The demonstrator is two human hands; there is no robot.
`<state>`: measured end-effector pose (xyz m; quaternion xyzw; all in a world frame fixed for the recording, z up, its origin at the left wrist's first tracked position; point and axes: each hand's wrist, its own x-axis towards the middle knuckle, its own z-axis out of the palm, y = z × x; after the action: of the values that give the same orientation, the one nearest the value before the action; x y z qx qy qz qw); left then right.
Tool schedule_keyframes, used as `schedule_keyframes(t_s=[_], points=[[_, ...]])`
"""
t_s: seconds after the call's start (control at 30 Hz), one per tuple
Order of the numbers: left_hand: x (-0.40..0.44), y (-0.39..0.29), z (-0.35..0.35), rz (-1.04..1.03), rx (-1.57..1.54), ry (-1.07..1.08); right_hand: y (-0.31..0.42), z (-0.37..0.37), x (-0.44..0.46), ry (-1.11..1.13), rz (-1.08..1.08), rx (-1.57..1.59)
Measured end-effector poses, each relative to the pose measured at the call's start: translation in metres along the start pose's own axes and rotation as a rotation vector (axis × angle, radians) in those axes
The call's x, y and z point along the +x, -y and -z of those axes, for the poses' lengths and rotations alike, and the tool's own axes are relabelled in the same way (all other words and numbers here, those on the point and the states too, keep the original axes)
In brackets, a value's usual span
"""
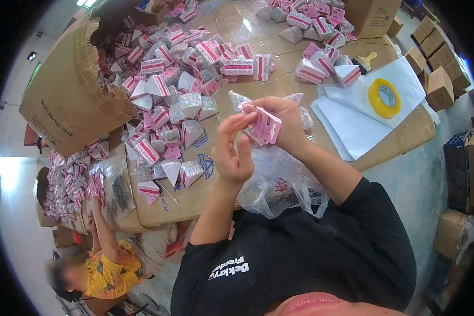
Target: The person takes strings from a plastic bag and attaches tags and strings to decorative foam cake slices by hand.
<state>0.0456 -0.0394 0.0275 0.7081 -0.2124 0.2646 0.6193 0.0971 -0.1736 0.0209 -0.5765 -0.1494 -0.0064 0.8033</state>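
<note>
My right hand (285, 117) is closed around a small stack of pink hang-tag cards (268, 128), each with a punched hanging hole. Beside it my left hand (233, 145) is raised with thumb and fingers apart, its fingertips close to the top of the cards; whether they touch is unclear. Partly hidden behind both hands are glittery wedge-shaped pieces (238, 99) like cake slices. Below the hands a clear plastic bag (279, 184) hangs over the table's front edge.
A large heap of pink-and-white cake-slice wedges (187, 102) covers the table's left side, beside a tipped cardboard box (63, 89). At right lie white sheets (353, 116), a yellow tape roll (383, 98) and a brush (367, 60). A person in a yellow shirt (113, 268) works at left.
</note>
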Motion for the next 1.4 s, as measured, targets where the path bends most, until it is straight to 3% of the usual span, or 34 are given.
schedule_keyframes(t_s=[0.07,0.13,0.17,0.2,0.3,0.57,0.63,0.7,0.93,1.17,1.4], points=[[0.0,0.005,0.001,0.154,-0.072,-0.087,-0.002,-0.003,-0.002,-0.012,0.034,0.003],[0.012,-0.005,-0.002,0.273,-0.101,-0.167,0.006,-0.006,-0.006,-0.007,-0.09,-0.111],[0.015,-0.005,-0.003,0.329,-0.124,-0.21,0.0,-0.004,-0.006,-0.009,-0.026,-0.179],[0.017,0.0,-0.006,0.344,-0.295,-0.269,0.001,-0.005,-0.007,-0.003,-0.027,-0.181],[0.013,0.015,0.006,0.461,-0.281,-0.152,0.003,-0.006,-0.007,-0.054,0.158,-0.389],[0.006,0.011,0.002,0.377,-0.151,-0.145,0.001,-0.006,-0.008,-0.052,0.201,-0.418],[0.003,0.01,-0.002,0.423,-0.318,-0.288,0.0,-0.01,-0.007,-0.073,0.149,-0.4],[0.001,0.017,-0.002,0.4,-0.328,-0.29,-0.001,-0.009,-0.007,-0.095,0.094,-0.387],[-0.001,0.01,0.004,0.416,-0.311,-0.265,0.008,-0.007,-0.005,0.005,0.335,-0.648],[0.007,-0.001,0.0,0.457,-0.292,-0.289,0.003,-0.009,-0.004,0.011,0.449,-0.623],[0.006,0.017,0.009,0.379,-0.146,-0.293,0.009,-0.002,0.012,0.124,0.35,-0.675]])
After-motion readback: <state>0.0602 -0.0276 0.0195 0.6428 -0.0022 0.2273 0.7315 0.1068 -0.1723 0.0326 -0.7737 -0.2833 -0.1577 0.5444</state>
